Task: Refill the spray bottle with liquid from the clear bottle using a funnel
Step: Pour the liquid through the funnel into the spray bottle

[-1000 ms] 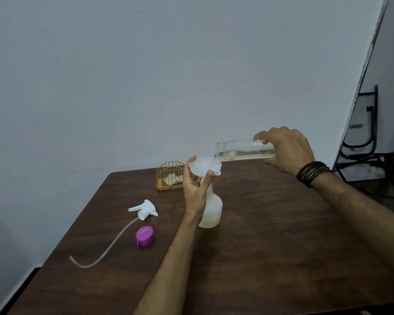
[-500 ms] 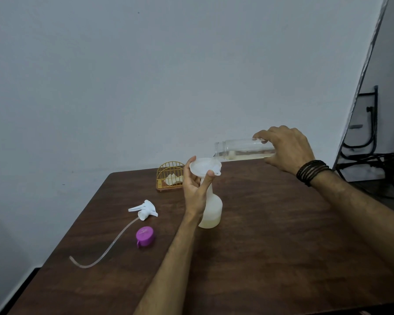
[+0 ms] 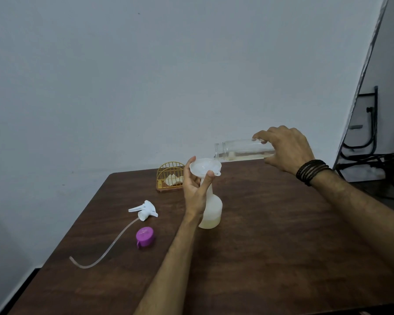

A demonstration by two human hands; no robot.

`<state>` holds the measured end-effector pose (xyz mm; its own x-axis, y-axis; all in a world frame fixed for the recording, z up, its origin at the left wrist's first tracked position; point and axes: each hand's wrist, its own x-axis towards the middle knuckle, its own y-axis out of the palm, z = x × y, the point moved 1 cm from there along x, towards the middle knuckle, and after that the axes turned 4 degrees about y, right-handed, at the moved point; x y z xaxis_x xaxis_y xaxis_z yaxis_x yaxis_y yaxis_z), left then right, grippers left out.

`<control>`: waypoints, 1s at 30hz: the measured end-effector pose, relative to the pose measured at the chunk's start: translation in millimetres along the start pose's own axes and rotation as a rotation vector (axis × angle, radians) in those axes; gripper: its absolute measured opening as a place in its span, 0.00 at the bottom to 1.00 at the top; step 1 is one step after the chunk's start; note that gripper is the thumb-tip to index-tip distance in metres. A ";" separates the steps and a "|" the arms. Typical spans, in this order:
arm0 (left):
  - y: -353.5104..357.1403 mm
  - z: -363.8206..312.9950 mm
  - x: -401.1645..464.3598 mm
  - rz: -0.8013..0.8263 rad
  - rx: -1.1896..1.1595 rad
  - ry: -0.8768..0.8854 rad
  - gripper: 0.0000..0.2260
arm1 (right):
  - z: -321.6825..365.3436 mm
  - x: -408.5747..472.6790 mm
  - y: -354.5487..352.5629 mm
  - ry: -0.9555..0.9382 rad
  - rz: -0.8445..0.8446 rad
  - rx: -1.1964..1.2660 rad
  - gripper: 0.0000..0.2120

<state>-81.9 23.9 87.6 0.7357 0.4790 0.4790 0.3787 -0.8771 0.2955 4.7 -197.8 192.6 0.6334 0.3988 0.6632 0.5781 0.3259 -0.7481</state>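
Pouring step: w/ right hand [image 3: 287, 151] gripping clear bottle [image 3: 241, 150], tilt slowly, lip over funnel [image 3: 205, 167]; left hand [image 3: 195, 189] pinching funnel, steadying spray bottle [image 3: 210, 210].

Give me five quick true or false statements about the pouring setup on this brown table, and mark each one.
1. The right hand holds the clear glass bottle tipped nearly level, its mouth over the white plastic funnel. True.
2. The left hand lies flat on the brown wooden table. False: it steadies the funnel on the neck of the translucent white spray bottle.
3. The white trigger sprayer head is screwed onto the spray bottle. False: it lies on the table with its tube.
4. The purple plastic cap lies on the table. True.
5. The spray bottle is full to the neck. False: pale liquid shows only near its base.
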 end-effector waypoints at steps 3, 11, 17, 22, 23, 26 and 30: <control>0.3 1.3 0.4 0.002 -0.007 0.000 0.40 | 0.1 0.5 -1.2 -0.004 -0.001 0.005 0.25; -0.2 5.0 2.3 0.001 -0.011 -0.010 0.41 | -0.7 2.3 -2.9 -0.015 -0.006 0.008 0.25; -1.4 5.2 2.0 0.002 -0.021 -0.006 0.40 | -0.3 4.3 -3.5 -0.021 0.013 -0.012 0.25; -0.3 2.9 1.1 -0.001 -0.027 -0.011 0.41 | -0.8 6.3 -3.8 -0.032 0.017 -0.029 0.26; -0.2 2.4 0.9 -0.001 -0.027 -0.009 0.41 | -0.9 6.6 -3.7 -0.035 0.018 -0.031 0.26; 0.1 1.7 1.0 0.002 -0.022 -0.008 0.41 | -1.5 7.6 -3.6 -0.040 0.022 -0.038 0.26; 0.9 0.3 0.9 0.005 -0.014 -0.003 0.42 | -2.8 8.6 -3.2 -0.048 0.017 -0.044 0.27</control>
<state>-80.7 23.5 88.0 0.7389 0.4748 0.4782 0.3676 -0.8787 0.3045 9.7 -197.7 200.8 0.6184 0.4446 0.6480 0.5907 0.2810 -0.7564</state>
